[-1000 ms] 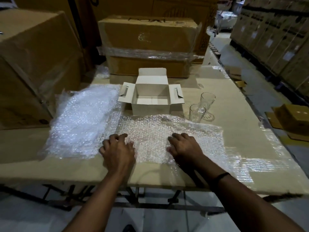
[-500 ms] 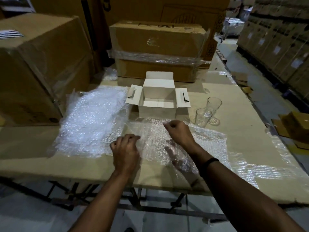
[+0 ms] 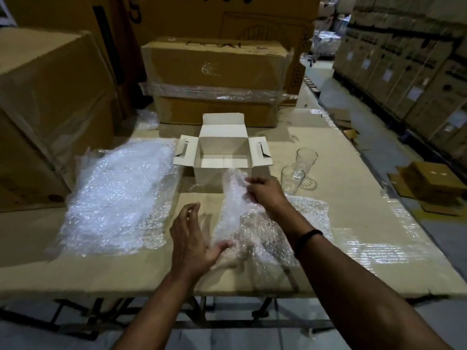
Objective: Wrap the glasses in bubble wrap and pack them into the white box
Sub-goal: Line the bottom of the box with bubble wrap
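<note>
Glasses (image 3: 293, 179): upright, just right of our right hand (image 3: 265, 195), the nearer hand.
Right hand: pinches the bubble wrap (image 3: 232, 205), its raised fold running near-to-far.
Left hand (image 3: 192, 238): fingers wide, thumb touching wrap.

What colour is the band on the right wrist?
Black; the thin wristband shows best in the head view.

Two glasses (image 3: 292, 179) (image 3: 306, 160), one white box (image 3: 222, 144), one bubble-wrap stack (image 3: 113, 195), one loose sheet (image 3: 310, 210), two hands (image 3: 192, 241) (image 3: 265, 195).
</note>
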Available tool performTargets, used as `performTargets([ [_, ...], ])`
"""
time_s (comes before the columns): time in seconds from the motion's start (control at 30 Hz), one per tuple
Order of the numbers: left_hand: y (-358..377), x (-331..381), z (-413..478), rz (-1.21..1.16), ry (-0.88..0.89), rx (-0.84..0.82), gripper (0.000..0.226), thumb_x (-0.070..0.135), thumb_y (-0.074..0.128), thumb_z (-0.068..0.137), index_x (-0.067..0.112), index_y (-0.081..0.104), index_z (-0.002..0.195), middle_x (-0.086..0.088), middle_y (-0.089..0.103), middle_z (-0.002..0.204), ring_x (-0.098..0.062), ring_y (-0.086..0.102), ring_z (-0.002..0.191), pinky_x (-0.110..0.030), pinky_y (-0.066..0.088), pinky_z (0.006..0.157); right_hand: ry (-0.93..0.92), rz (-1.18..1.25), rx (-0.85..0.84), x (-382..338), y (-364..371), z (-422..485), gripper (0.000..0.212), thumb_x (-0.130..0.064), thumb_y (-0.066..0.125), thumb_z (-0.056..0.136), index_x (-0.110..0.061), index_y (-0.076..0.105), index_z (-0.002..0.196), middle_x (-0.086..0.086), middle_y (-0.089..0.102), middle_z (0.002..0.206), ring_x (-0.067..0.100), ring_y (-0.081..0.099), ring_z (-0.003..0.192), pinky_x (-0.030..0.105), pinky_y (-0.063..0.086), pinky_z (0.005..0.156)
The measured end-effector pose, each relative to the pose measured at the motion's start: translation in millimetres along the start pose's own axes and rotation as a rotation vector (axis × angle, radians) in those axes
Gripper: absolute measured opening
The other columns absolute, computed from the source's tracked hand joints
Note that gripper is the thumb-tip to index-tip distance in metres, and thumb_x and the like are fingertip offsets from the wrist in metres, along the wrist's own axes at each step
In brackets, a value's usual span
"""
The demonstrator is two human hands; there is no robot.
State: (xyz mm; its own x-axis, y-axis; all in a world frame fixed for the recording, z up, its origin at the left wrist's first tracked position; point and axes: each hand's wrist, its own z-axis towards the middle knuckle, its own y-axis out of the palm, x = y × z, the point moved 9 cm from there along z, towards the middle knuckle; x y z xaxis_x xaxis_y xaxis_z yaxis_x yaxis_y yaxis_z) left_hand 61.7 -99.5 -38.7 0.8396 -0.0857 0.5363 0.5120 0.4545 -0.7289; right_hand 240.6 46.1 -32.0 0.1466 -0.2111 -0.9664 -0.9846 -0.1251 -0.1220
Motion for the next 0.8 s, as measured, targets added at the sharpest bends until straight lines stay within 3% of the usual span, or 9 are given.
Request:
performTargets([
  [0.1, 35, -6, 5, 0.098, 0.002, -0.292, 0.108, 0.084, 0.054, 0.060, 0.024, 0.035, 0.148, -0.004, 0.035, 0.148, -0.029, 0.032, 0.133, -0.046, 0.027, 0.105, 0.009, 0.352, 0.040, 16, -41, -15, 0.022, 0.012, 0.051, 0.087, 0.001, 0.064, 0.101, 0.014, 0.063, 0.083, 0.017, 0.059, 0.062, 0.025, 0.051, 0.056],
  [0.2, 51, 7, 10, 0.081, 0.130, -0.334, 0.072, 0.036, 0.070, 0.063, 0.029, 0.056, 0.133, 0.000, 0.058, 0.129, -0.029, 0.054, 0.116, -0.039, 0.033, 0.090, 0.020, 0.423, 0.126, 36, -80, -36, 0.025, 0.011, 0.051, 0.089, -0.007, 0.059, 0.104, 0.008, 0.058, 0.074, 0.014, 0.057, 0.055, 0.027, 0.053, 0.056],
  [0.27, 55, 14, 16, -0.007, 0.142, -0.335, 0.070, 0.008, 0.072, 0.058, 0.027, 0.064, 0.125, 0.000, 0.063, 0.119, -0.026, 0.060, 0.105, -0.036, 0.038, 0.085, -0.018, 0.267, 0.211, 44, -106, -49, 0.028, 0.011, 0.051, 0.090, -0.009, 0.056, 0.109, 0.008, 0.059, 0.075, 0.015, 0.059, 0.054, 0.031, 0.054, 0.055],
  [0.47, 43, 27, 27, -0.003, 0.297, -0.206, 0.060, -0.007, 0.075, 0.051, 0.014, 0.074, 0.107, -0.010, 0.063, 0.109, -0.030, 0.061, 0.092, -0.037, 0.050, 0.079, -0.115, -0.264, 0.394, 46, -142, -67, 0.029, -0.002, 0.044, 0.095, -0.026, 0.059, 0.095, 0.013, 0.059, 0.073, 0.021, 0.056, 0.051, 0.038, 0.046, 0.043],
  [0.57, 34, 21, 30, 0.017, 0.296, -0.221, 0.058, 0.015, 0.068, 0.056, 0.016, 0.071, 0.115, -0.009, 0.060, 0.116, -0.031, 0.059, 0.097, -0.039, 0.047, 0.084, -0.126, -0.399, 0.346, 42, -128, -63, 0.012, -0.026, 0.054, 0.098, -0.023, 0.062, 0.106, 0.010, 0.069, 0.095, 0.021, 0.064, 0.073, 0.037, 0.051, 0.062],
  [0.63, 39, 12, 30, 0.037, 0.265, -0.343, 0.067, 0.047, 0.060, 0.068, 0.027, 0.059, 0.132, -0.003, 0.053, 0.130, -0.027, 0.051, 0.115, -0.041, 0.037, 0.095, -0.081, -0.488, 0.296, 41, -116, -56, 0.044, -0.043, 0.060, 0.092, -0.019, 0.053, 0.129, 0.011, 0.067, 0.115, 0.024, 0.065, 0.093, 0.032, 0.051, 0.078],
  [0.7, 50, -1, 23, 0.048, 0.235, -0.560, 0.098, 0.086, 0.048, 0.064, 0.040, 0.031, 0.149, 0.002, 0.035, 0.150, -0.022, 0.032, 0.134, -0.043, 0.023, 0.107, -0.070, -0.683, 0.214, 39, -100, -48, 0.066, -0.049, 0.066, 0.086, -0.020, 0.044, 0.141, 0.012, 0.060, 0.129, 0.028, 0.060, 0.110, 0.036, 0.050, 0.089],
  [0.77, 49, -11, 22, -0.025, 0.178, -0.639, 0.120, 0.103, 0.032, 0.050, 0.042, 0.010, 0.151, 0.007, 0.024, 0.155, -0.017, 0.020, 0.139, -0.044, 0.016, 0.112, -0.067, -0.965, 0.140, 43, -83, -42, 0.073, -0.053, 0.068, 0.083, -0.021, 0.040, 0.143, 0.013, 0.053, 0.134, 0.030, 0.055, 0.116, 0.038, 0.048, 0.092],
  [0.8, 43, -11, 26, -0.096, 0.107, -0.613, 0.121, 0.104, 0.026, 0.050, 0.040, 0.010, 0.151, 0.008, 0.025, 0.154, -0.016, 0.020, 0.138, -0.045, 0.016, 0.112, -0.041, -1.051, 0.120, 46, -79, -41, 0.073, -0.055, 0.067, 0.082, -0.020, 0.041, 0.140, 0.013, 0.051, 0.132, 0.031, 0.054, 0.115, 0.038, 0.048, 0.091],
])
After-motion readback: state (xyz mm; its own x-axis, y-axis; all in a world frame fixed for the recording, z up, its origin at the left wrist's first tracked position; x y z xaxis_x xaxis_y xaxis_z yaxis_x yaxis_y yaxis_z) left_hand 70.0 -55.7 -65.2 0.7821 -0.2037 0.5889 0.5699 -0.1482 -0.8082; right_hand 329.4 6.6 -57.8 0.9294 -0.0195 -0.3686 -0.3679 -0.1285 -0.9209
